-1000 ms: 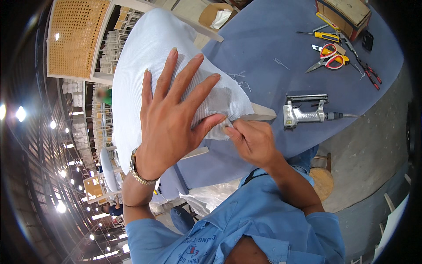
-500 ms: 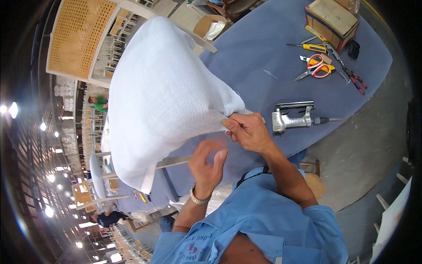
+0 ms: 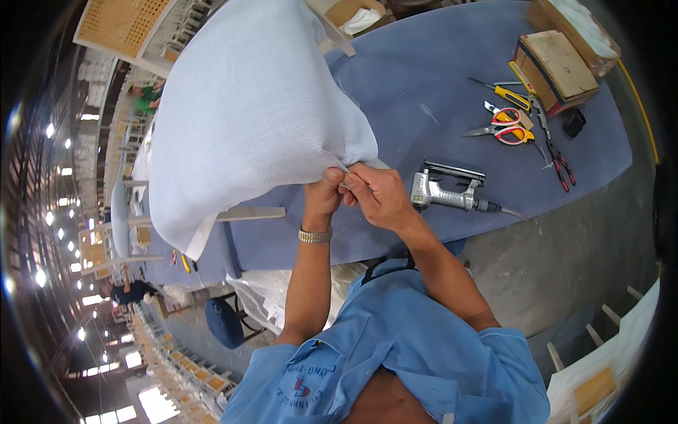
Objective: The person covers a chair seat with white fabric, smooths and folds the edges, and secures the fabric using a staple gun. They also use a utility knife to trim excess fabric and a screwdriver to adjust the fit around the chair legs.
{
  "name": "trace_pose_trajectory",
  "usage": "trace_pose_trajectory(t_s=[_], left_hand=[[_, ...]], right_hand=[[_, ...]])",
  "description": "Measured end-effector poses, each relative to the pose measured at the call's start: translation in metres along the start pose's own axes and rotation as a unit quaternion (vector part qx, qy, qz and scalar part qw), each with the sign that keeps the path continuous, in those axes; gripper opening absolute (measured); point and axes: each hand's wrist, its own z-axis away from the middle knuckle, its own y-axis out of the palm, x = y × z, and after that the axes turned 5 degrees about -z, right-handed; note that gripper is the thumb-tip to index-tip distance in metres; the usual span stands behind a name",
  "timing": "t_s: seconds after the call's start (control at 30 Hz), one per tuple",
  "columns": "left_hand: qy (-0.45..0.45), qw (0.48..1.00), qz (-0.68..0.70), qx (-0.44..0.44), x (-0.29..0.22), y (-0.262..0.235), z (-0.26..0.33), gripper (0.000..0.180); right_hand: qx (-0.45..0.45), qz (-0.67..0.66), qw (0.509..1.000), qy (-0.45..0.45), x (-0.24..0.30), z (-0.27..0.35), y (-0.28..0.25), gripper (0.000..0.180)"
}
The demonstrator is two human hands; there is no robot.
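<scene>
Pale-blue woven fabric [image 3: 240, 113], pinched by both hands [image 3: 323, 194] [image 3: 385, 198], stapler [image 3: 452, 198] nearby

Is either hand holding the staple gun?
No, the left hand and right hand pinch the pale fabric while the staple gun lies on the table.

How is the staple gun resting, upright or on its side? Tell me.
On its side: the staple gun lies flat on the table, its profile facing up.

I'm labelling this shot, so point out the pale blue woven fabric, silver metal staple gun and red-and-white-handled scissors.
Pale blue woven fabric [image 3: 244, 113], head view: middle of its broad face.
Silver metal staple gun [image 3: 453, 200], head view: its handle.
Red-and-white-handled scissors [image 3: 484, 131], head view: the blades.
</scene>
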Motion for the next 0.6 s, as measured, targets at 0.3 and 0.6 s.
trace_pose_trajectory(t_s=[0.3,0.6], left_hand=[[0.053,0.912,-0.319,-0.252,0.006,-0.024,0.006,0.047],[0.03,0.969,-0.026,-0.243,0.034,-0.035,0.016,0.087]], right_hand=[[0.118,-0.011,0.993,0.019,0.007,-0.013,-0.028,0.021],[0.097,0.239,0.949,0.18,-0.04,0.061,-0.205,0.021]])
